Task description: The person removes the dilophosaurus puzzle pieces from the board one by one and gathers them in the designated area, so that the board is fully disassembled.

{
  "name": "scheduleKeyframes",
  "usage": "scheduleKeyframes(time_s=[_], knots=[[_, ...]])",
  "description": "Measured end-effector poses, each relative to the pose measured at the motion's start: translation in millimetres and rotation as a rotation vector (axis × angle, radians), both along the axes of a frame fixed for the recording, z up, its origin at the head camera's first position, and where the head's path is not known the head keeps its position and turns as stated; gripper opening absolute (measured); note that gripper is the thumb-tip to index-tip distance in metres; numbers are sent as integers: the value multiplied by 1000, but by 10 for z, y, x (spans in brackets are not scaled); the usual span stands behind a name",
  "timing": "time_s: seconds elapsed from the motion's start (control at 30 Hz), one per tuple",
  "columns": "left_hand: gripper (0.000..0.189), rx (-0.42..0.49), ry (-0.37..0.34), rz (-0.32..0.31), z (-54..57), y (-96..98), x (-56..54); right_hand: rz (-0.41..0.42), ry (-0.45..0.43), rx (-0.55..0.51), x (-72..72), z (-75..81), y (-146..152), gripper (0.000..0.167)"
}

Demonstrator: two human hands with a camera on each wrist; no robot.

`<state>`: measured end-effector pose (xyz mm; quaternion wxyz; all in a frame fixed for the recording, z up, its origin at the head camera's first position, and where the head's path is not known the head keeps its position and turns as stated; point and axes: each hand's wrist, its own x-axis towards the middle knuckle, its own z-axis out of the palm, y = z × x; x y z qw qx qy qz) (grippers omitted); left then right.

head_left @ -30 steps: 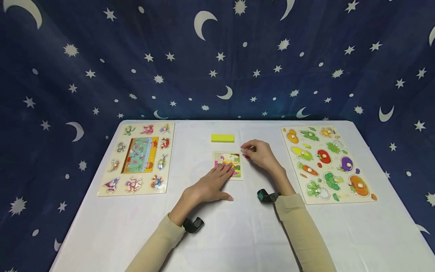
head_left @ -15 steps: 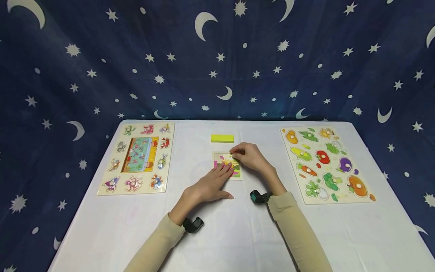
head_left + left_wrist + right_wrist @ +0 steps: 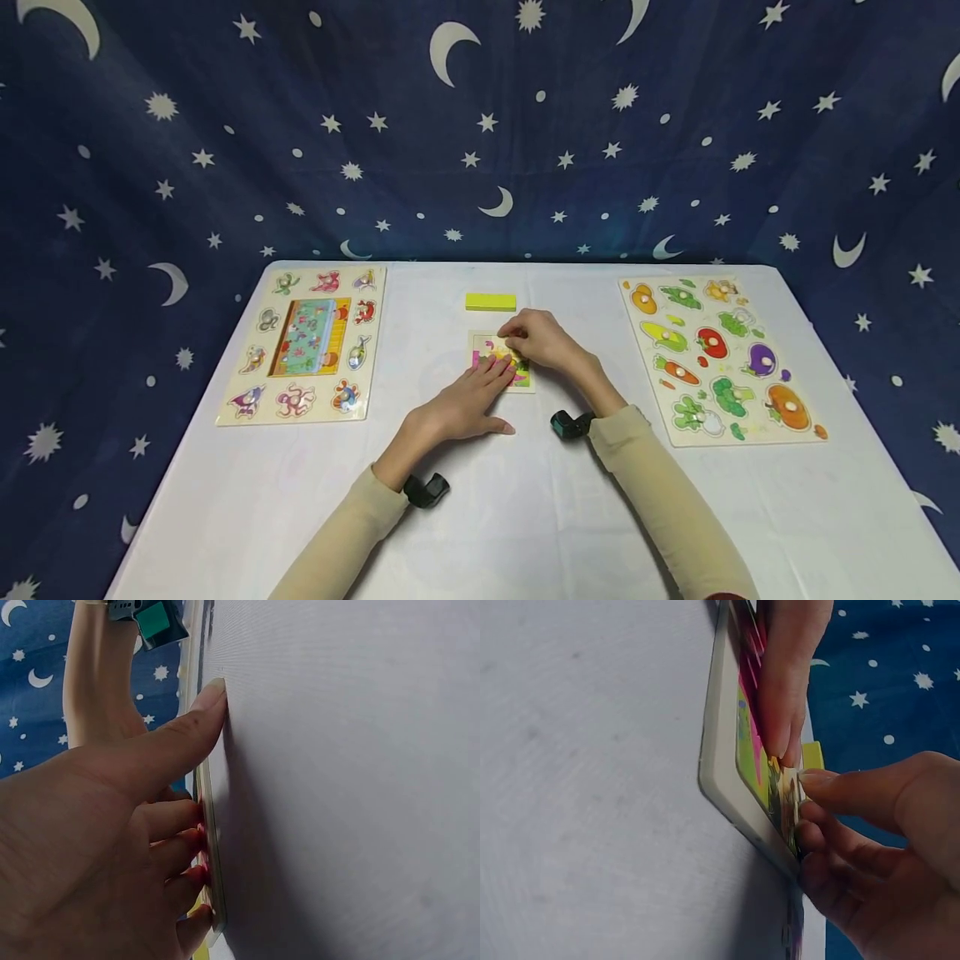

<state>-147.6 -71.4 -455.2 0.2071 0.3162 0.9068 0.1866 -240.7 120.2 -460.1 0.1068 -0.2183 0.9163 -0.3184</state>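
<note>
A small square picture puzzle [image 3: 480, 343] in a pale wooden tray lies at the middle of the white table. My left hand [image 3: 468, 404] rests on it, fingers straight across the picture and thumb out on the tablecloth. The left wrist view shows the fingertips pressing along the tray's edge [image 3: 214, 855]. Over the upper right part of the picture, my right hand [image 3: 543, 342] pinches a thin, small puzzle piece between thumb and fingers. In the right wrist view this right hand [image 3: 877, 840] is close to the left fingertips [image 3: 780, 739]; its fingers mostly hide the piece.
A yellow block [image 3: 491, 302] stands just behind the puzzle. To the left lies a sea-animal peg board [image 3: 255, 333], to the right a vegetable peg board [image 3: 705, 387]. A blue curtain [image 3: 405, 192] with moons and stars hangs behind the table.
My right hand has moved left from beside the puzzle to over its upper right part, bringing the pinched piece with it. The left hand has stayed in place on the puzzle.
</note>
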Motion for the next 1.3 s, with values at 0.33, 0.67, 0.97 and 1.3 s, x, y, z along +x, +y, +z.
scheduleKeyframes(time_s=[0.33, 0.67, 0.97, 1.3], knots=[[91, 2, -9, 0, 33, 26, -19, -16, -101, -67, -89, 54, 7, 15], [92, -10, -13, 6, 34, 49, -21, -34, -154, -146, -116, 26, 50, 11], [93, -12, -12, 19, 9, 34, -10, -29, -142, -158, -100, 5, 20, 12], [93, -25, -6, 17, 13, 20, 1, -99, -169, -238, -96, 59, 121, 13]])
